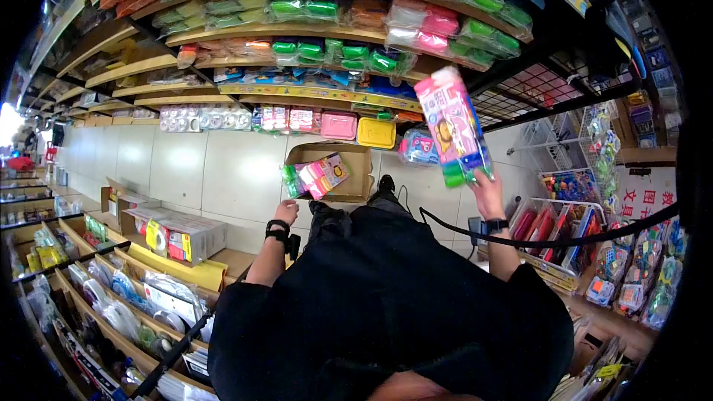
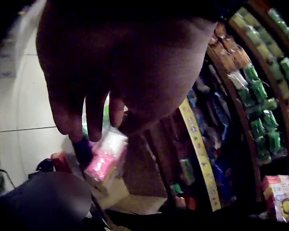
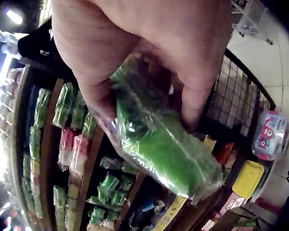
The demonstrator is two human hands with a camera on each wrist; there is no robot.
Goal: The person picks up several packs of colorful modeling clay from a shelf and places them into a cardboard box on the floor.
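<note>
My right hand [image 1: 488, 194] grips one end of a long clear-wrapped pack [image 1: 451, 130], held up in front of the shelves on the right. Its printed face is mostly pink with a yellow cartoon figure, and the lower end is green. In the right wrist view, thumb and fingers pinch the wrapped green end [image 3: 168, 149] from both sides. My left hand [image 1: 286, 212] hangs low with nothing in it, its fingers relaxed and pointing down in the left wrist view. Near it, an open cardboard box [image 1: 362, 171] on the floor holds similar pink and green packs [image 1: 323, 176].
Shelves [image 1: 297, 35] stacked with colourful wrapped packs rise ahead. Yellow [image 1: 376, 134] and pink tubs [image 1: 339, 125] line the floor below. A black cable [image 1: 594, 238] arcs across the right side. Racks [image 1: 557, 245] stand right; cartons [image 1: 182, 234] and bins sit left.
</note>
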